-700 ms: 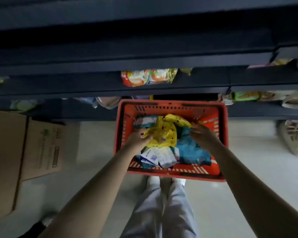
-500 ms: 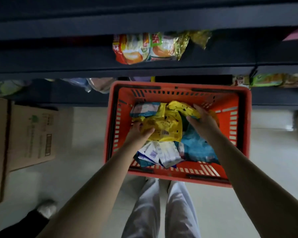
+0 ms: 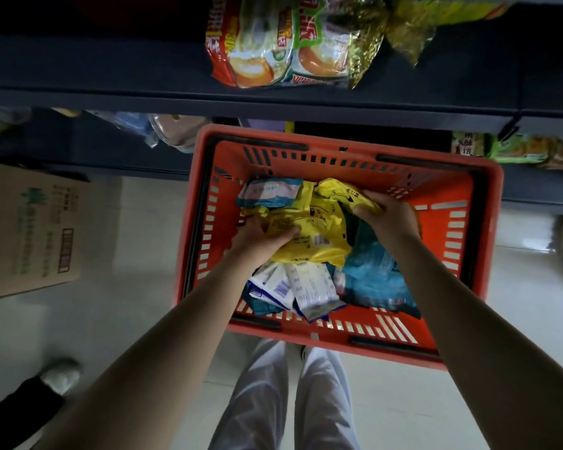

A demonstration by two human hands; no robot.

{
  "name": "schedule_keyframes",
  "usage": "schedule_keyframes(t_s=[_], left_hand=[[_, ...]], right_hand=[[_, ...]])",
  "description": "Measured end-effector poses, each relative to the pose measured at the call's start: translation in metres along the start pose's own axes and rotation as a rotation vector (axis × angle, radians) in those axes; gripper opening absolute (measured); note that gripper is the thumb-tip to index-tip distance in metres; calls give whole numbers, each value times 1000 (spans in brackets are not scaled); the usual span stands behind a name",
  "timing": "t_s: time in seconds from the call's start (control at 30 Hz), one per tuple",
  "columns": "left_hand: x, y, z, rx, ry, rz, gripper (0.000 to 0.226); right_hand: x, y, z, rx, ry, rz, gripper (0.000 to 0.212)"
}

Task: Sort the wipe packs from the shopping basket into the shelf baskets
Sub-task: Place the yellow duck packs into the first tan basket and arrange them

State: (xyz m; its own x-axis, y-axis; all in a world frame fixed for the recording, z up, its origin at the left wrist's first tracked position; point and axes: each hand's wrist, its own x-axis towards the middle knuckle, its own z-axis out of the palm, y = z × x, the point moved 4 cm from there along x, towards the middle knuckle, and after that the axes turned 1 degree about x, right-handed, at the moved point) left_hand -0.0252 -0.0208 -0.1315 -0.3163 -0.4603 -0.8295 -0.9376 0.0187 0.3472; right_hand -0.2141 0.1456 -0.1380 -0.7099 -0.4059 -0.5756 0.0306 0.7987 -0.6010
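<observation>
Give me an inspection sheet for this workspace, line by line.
Surface: pale floor around the red shopping basket.
Job's things: yellow packs, white-blue packs and teal pack piled in the basket.
Clutter: cardboard box on the floor at left.
Hands: left hand and right hand both grip the yellow packs.
Cables: nothing seen.
Surroundings: dark shelves holding snack bags; another person's shoe at lower left.

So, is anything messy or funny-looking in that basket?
Yes, a bit messy. The packs in the red basket lie in a crumpled, crisscross heap, not in neat rows. The yellow packs on top are bunched up where the left hand and right hand hold them. Nothing has spilled out.
</observation>
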Motion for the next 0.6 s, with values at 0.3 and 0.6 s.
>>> schedule_keyframes(t_s=[0.3, 0.6], left_hand=[[-13, 6, -2, -300, 127, -35, 44], [-80, 13, -25, -536, 138, 123, 57]], right_hand=[[-18, -10, -20, -59, 184, -97, 25], [-80, -48, -64, 416, 99, -113, 18]])
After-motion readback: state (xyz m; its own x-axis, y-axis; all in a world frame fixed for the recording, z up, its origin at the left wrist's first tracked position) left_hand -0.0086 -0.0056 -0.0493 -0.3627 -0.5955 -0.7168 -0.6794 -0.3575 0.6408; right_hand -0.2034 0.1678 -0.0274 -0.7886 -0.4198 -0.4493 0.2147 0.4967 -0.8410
